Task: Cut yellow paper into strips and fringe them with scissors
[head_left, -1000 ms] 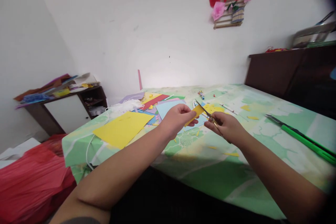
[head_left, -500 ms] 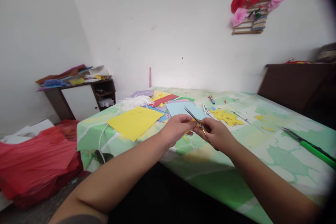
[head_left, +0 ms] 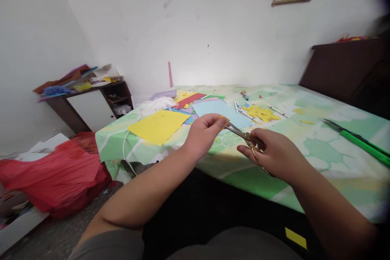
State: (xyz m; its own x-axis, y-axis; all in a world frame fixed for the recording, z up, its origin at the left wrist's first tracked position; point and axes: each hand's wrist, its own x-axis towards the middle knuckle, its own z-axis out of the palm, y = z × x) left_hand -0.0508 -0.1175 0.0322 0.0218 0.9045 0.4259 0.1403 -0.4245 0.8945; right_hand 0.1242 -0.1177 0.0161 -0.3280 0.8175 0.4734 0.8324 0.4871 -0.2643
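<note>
My right hand (head_left: 271,152) is closed round the gold handles of a pair of scissors (head_left: 236,130), whose blades point left toward my other hand. Between the thumb and fingers of my left hand (head_left: 204,132) is pinched a small piece of yellow paper (head_left: 224,118), mostly hidden by the fingers. The blade tips are right at those fingertips. Beyond my hands lies a light blue sheet (head_left: 210,107), and left of them a yellow sheet (head_left: 159,126) rests flat on the table. Small yellow scraps (head_left: 262,112) are heaped farther right.
Green-handled scissors (head_left: 362,142) lie at the right of the cloth-covered table (head_left: 323,150). Markers (head_left: 240,109) sit by the scraps. A white cord (head_left: 125,150) hangs over the left edge. A red plastic bag (head_left: 61,174) stands on the floor; a yellow piece (head_left: 295,237) is near my lap.
My right hand has drawn back to the right with the scissors, so the blades now reach my left fingertips. The view has tilted down, and a yellow piece shows near my lap.
</note>
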